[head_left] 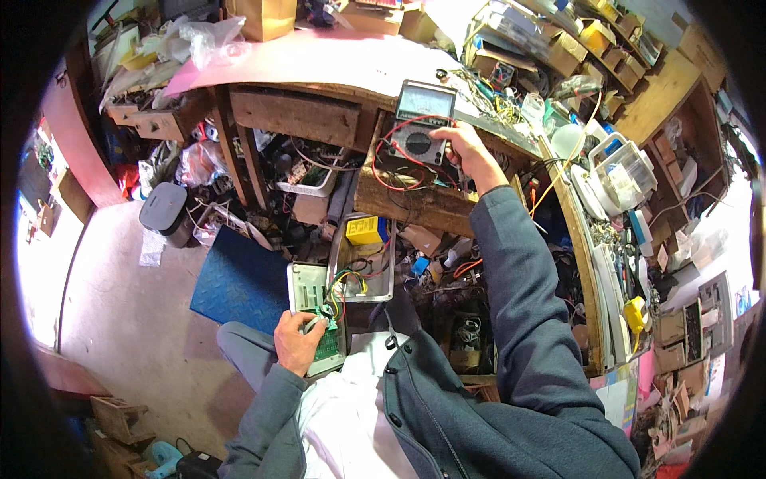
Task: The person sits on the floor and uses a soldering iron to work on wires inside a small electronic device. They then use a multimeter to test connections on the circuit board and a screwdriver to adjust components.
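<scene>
An analog multimeter (pixel 426 102) with a needle display and a dark dial stands on a wooden ledge in front of me. My right hand (pixel 472 156) has its thumb and fingers on the meter's right edge, beside the dial. Red test leads (pixel 381 169) loop around the meter's front. Low in the middle, my left hand (pixel 298 342) pinches at a green circuit board (pixel 328 346) inside an open pale cover (pixel 305 279); what lies between the fingertips is too small to name. Coloured wires (pixel 341 286) run from the board into a grey open case (pixel 389 267) holding a yellow-and-blue block (pixel 365 231).
A blue textured mat (pixel 236 275) lies on the floor left of the cover, with a dark bin (pixel 165 211) beyond it. The wooden bench (pixel 295 116) curves around ahead, its right side crowded with tools and clear plastic containers (pixel 626 172). Loose parts clutter the space beneath.
</scene>
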A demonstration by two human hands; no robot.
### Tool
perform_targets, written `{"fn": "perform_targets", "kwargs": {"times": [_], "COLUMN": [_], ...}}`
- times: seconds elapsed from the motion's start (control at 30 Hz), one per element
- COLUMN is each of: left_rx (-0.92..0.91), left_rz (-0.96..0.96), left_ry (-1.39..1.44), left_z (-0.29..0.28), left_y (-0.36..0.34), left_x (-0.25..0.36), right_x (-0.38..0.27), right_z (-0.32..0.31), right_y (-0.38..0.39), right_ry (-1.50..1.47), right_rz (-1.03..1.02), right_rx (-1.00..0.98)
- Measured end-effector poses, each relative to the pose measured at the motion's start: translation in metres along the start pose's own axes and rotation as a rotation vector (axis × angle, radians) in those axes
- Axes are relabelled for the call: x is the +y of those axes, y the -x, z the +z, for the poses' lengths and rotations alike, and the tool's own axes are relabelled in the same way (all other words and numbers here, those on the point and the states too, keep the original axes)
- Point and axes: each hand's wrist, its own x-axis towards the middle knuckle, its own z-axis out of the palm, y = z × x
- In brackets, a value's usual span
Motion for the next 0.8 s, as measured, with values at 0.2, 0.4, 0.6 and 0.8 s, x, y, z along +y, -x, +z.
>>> {"fn": "perform_targets", "kwargs": {"times": [0.2, 0.4, 0.6, 0.8], "left_rx": [0.004, 0.009, 0.006, 0.009], "left_rz": [0.019, 0.005, 0.029, 0.012], "left_ry": [-0.019, -0.018, 0.004, 0.005], "left_z": [0.002, 0.0, 0.002, 0.002], "left_y": [-0.001, -0.001, -0.001, 0.0], "left_x": [-0.002, -0.005, -0.007, -0.008], "right_x": [0.015, 0.024, 0.032, 0.018], "right_z": [0.004, 0.016, 0.017, -0.013], "right_y": [-0.011, -0.015, -0.017, 0.008], "right_ry": [0.147, 0.312, 0.59, 0.326], "right_rz": [0.039, 0.03, 0.073, 0.031], "right_rx": [-0.126, -0.097, -0.111, 0.006]}}
